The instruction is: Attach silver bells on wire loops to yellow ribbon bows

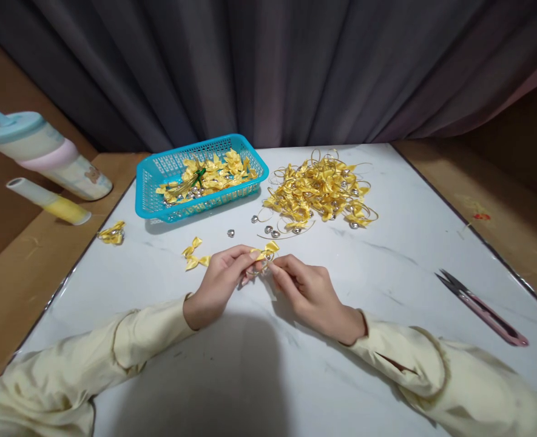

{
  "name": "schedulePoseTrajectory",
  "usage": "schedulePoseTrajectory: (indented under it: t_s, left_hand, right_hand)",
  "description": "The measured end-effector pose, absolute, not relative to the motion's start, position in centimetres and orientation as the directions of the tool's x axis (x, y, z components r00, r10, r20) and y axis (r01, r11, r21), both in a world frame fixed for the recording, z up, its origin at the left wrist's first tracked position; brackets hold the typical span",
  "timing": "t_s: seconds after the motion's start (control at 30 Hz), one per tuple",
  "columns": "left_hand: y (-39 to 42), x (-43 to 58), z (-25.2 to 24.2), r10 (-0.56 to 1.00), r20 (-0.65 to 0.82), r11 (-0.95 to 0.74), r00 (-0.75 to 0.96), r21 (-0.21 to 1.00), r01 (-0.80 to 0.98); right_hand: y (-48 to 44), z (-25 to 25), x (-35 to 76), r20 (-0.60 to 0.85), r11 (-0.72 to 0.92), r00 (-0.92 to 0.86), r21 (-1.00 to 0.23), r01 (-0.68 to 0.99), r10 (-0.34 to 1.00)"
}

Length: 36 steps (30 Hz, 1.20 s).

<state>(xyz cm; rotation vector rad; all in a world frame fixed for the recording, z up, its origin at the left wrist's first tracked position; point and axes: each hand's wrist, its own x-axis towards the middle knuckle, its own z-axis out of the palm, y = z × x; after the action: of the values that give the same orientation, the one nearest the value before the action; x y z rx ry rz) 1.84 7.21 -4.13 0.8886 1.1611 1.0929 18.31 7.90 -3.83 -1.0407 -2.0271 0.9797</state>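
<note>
My left hand (220,282) and my right hand (307,291) meet at the middle of the white marble-look table (386,261). Both pinch a small yellow ribbon bow (268,250) with a thin wire loop and a silver bell under it. Two loose yellow bows (194,254) lie just left of my left hand. A heap of yellow bows, gold wire loops and silver bells (320,191) sits behind my hands. A blue plastic basket (159,176) at the back left holds more bows and bells.
Pink-handled thread snips (482,306) lie at the right. A few loose silver bells (268,229) lie near the heap. One bow bundle (112,233) rests at the table's left edge. A pastel tumbler (45,155) and a tube (50,201) lie on the wooden ledge. A dark curtain hangs behind.
</note>
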Motion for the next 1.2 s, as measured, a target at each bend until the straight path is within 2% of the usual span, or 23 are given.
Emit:
schedulePoseTrajectory:
  t_s: [0.43, 0.8, 1.2]
  left_hand:
    - [7.2, 1.6, -4.1, 0.972, -0.226, 0.232, 0.057, 0.963, -0.134]
    - [6.9, 1.6, -4.2, 0.983, -0.184, 0.182, -0.014, 0.979, -0.088]
    - [6.9, 1.9, -4.2, 0.99, -0.133, 0.131, -0.054, 0.991, -0.04]
  right_hand:
    - [7.9, -3.6, 18.3, 0.167, 0.362, -0.461, -0.853, 0.376, 0.872]
    - [8.0, -3.2, 18.1, 0.088, 0.25, -0.465, -0.921, 0.298, 0.881]
    - [8.1, -2.7, 17.9, -0.079, -0.02, -0.487, -0.992, 0.126, 0.87]
